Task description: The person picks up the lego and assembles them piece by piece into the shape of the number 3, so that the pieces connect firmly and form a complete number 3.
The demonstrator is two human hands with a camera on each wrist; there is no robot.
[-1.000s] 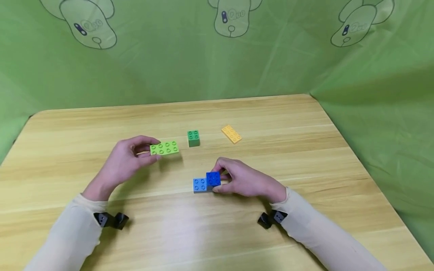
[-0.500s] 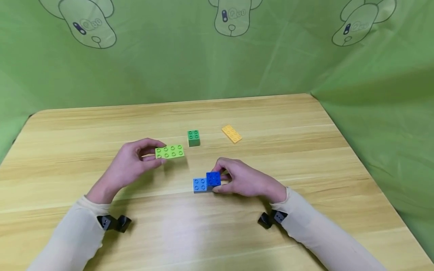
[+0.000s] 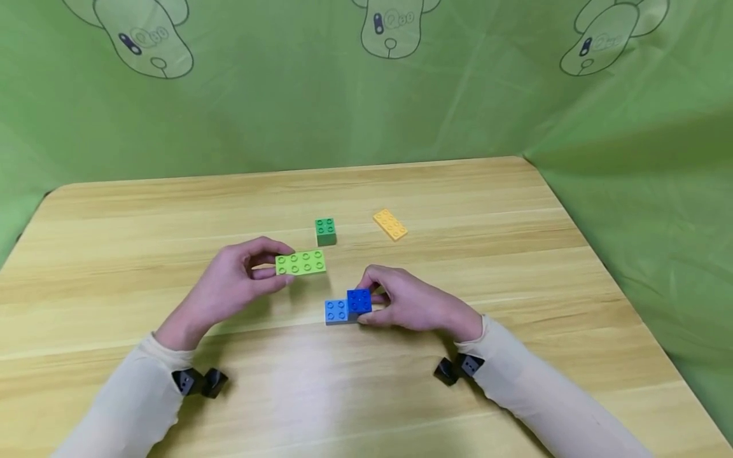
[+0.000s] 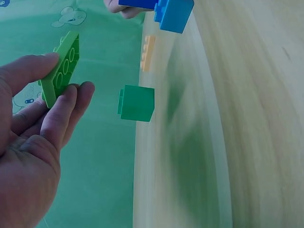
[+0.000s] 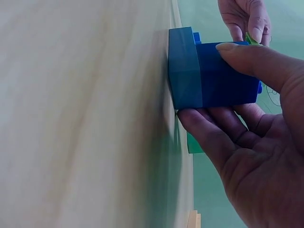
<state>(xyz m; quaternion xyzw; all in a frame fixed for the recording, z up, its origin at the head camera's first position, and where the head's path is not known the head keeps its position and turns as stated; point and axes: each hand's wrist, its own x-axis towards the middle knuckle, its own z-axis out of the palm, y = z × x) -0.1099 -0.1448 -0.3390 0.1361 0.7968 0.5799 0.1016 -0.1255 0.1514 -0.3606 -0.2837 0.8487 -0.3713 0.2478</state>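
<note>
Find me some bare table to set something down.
The table looks bare right of the yellow plate, left of the left hand, and between the wrist cameras. The middle is crowded: the right hand gripping the dark blue brick on the light blue brick, the held light green brick, and the dark green brick behind it.

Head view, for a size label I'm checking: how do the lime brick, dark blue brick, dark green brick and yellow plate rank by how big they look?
1. Lime brick, clearly largest.
2. Dark blue brick, partly hidden.
Dark green brick and yellow plate look smallest, too close to rank.
</note>
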